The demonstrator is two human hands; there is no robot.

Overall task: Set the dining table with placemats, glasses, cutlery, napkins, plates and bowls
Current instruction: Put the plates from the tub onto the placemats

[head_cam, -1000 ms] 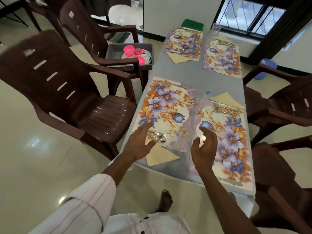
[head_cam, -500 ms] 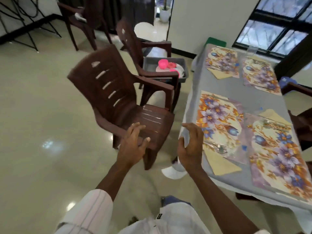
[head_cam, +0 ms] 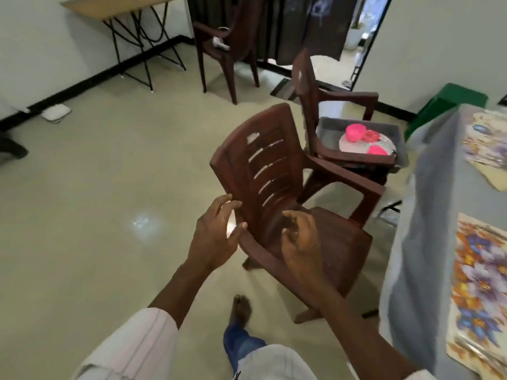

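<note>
Hands leave surface (head_cam: 428, 187), swing left: left hand (head_cam: 216, 237), right hand (head_cam: 301, 242) empty, fingers loosely spread, free for fetching. Pink bowls (head_cam: 355, 132), plates (head_cam: 354, 145) sit in grey tub (head_cam: 327, 130) on farther chair (head_cam: 301, 75).

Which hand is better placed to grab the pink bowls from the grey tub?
Right, probably. The right hand hovers empty on the side nearer the grey tub holding the pink bowls. The left hand is empty too, but sits farther away, by the back of the near chair.
</note>
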